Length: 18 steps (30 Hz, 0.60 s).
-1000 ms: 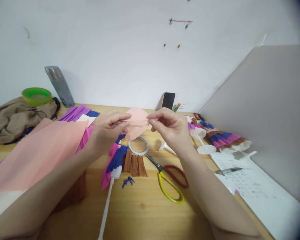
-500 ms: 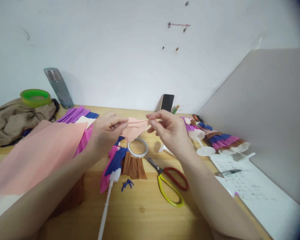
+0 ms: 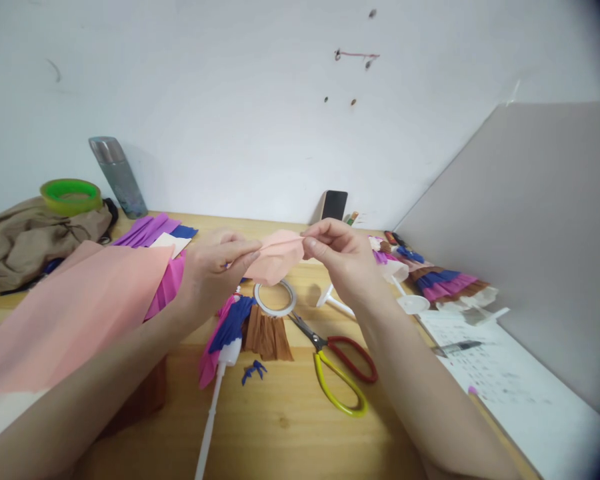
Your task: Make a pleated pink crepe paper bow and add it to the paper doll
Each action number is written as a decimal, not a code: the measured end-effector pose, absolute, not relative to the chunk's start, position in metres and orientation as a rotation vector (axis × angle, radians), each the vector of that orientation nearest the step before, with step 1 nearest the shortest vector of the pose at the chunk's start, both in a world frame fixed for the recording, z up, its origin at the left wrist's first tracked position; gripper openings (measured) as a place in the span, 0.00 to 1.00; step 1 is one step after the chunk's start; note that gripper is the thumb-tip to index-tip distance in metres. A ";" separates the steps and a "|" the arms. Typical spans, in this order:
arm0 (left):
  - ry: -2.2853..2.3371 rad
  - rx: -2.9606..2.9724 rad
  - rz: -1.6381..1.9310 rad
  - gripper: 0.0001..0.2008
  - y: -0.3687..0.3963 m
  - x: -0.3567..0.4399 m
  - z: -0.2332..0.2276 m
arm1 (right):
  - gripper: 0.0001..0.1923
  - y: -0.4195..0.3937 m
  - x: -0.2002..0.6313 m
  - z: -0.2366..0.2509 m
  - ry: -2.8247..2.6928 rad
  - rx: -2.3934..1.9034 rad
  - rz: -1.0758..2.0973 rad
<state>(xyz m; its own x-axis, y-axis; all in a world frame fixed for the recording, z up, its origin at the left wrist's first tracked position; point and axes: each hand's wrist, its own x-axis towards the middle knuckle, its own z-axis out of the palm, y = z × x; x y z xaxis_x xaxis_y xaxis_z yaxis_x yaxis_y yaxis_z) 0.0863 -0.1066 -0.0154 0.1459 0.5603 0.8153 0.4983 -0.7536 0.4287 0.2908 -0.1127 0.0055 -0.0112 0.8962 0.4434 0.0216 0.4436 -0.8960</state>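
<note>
A small piece of peach crepe paper (image 3: pixel 279 257) is stretched between my two hands above the table. My left hand (image 3: pixel 215 263) pinches its left side, and my right hand (image 3: pixel 337 250) grips the upper right edge between thumb and fingers. Under the paper lies a roll of narrow white tape (image 3: pixel 275 298). Scissors (image 3: pixel 325 347) with one red and one yellow handle rest just in front of the roll. To their left are a pleated brown strip (image 3: pixel 269 335), a small doll figure in blue and pink paper (image 3: pixel 230 323) on a white stick (image 3: pixel 210 413), and a blue scrap (image 3: pixel 254 371).
A large peach sheet (image 3: pixel 80 307) covers coloured papers at left. Behind are a green tape roll (image 3: pixel 71 195) on brown cloth (image 3: pixel 35 240), a flask (image 3: pixel 119 177) and a phone (image 3: pixel 334 205). At right lie a layered paper skirt (image 3: pixel 450 280) and a written sheet (image 3: pixel 510 373).
The peach piece has spread wider and its face shows more. My left fingers have straightened along it, and my right hand has shifted slightly right.
</note>
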 end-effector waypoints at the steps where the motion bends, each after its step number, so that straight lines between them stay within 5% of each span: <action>1: 1.072 2.350 1.711 0.09 -0.107 0.087 -0.015 | 0.04 -0.112 0.291 0.005 -1.392 -0.851 0.840; 18: 1.004 2.321 1.780 0.06 -0.110 0.089 -0.012 | 0.05 -0.116 0.289 0.005 -1.469 -0.869 0.731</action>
